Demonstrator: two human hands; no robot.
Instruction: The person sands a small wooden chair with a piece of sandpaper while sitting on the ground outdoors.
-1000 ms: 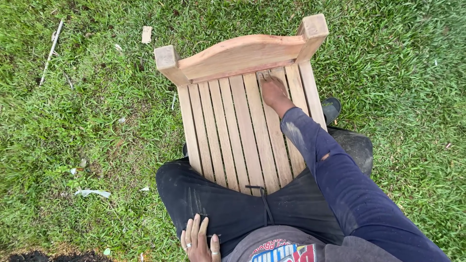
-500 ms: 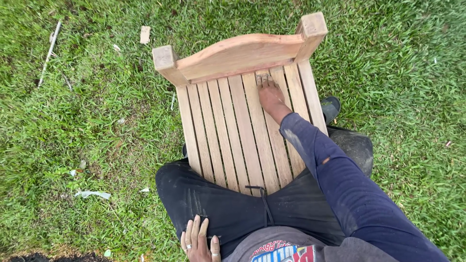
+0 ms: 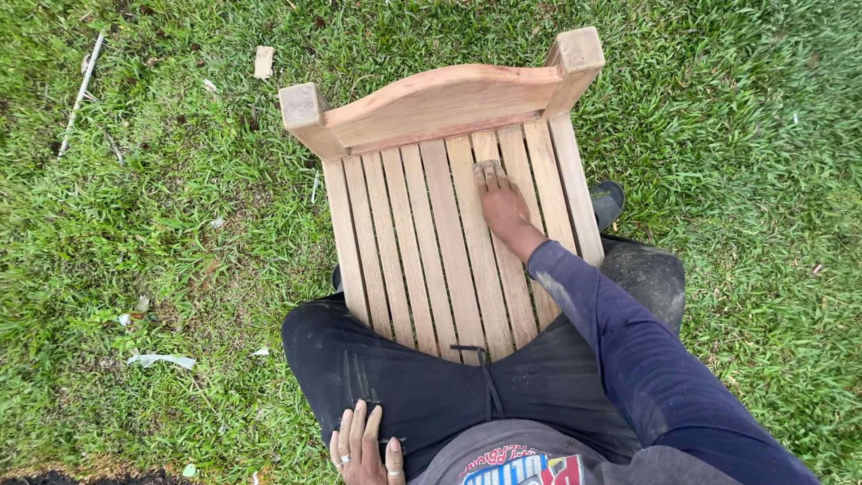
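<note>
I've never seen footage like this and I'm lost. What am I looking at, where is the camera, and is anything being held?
The camera sits on a person's head and looks down, so you see their own arms and lap. A slatted wooden chair part lies on the grass, its near end between their legs in dark trousers. The right hand lies palm down on the slats, fingers pressing a small pad, possibly sandpaper. The left hand rests flat on the thigh, holding nothing. Wood scraps and litter dot the grass.

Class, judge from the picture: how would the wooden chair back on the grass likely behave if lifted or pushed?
The chair back looks stiff: solid slats, thick rail. Probably heavyish, given the chunky posts. It lies flat under the right hand, so tipping or rolling seems unlikely.
</note>
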